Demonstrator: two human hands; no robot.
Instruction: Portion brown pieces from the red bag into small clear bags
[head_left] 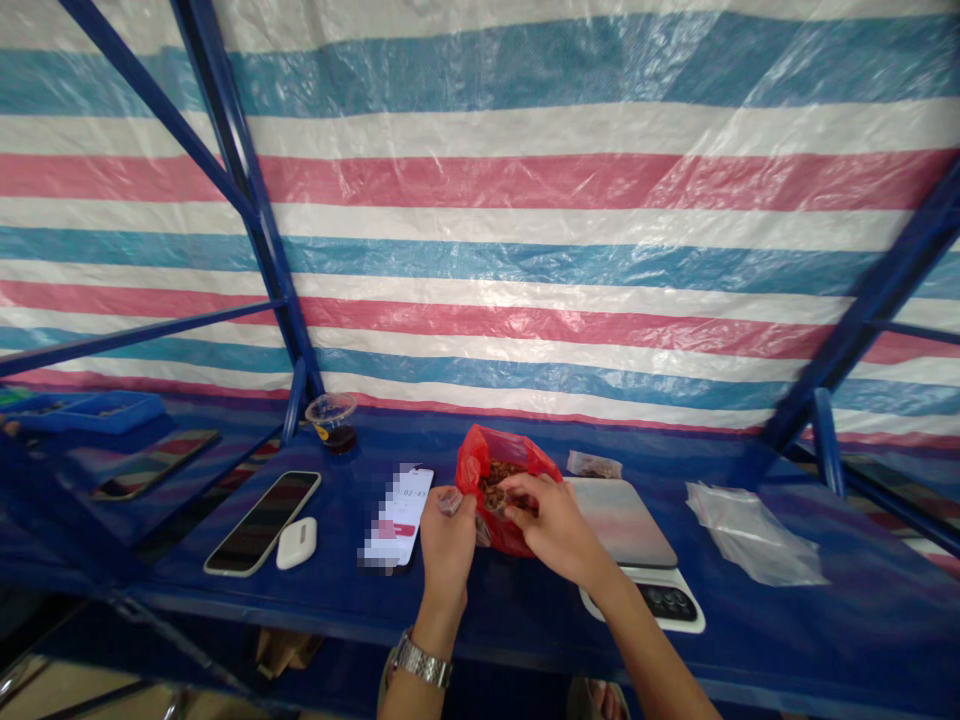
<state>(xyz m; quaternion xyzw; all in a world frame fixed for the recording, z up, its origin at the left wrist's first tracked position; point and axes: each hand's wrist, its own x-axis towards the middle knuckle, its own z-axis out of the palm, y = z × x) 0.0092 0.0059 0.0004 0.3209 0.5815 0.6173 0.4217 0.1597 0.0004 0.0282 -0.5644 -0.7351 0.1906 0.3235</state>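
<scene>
Grips crinkled clear plastic with the left hand, clamped at the rim of the thin red bag. Reaches into the red bag with the right hand, curled over rough brown pieces, partly hiding them; cannot tell whether pinching any. Has it between a part-pixelated phone and a smooth-topped scale.

The left hand pinches clear plastic beside an open red bag — the right hand reaches over its brown pieces. Just right of the bag sits a scale; farther right lie clear plastic bags. To the left, on the blue table, are a lit phone, a white case, a dark-screened phone — and, behind them, a cup.
</scene>
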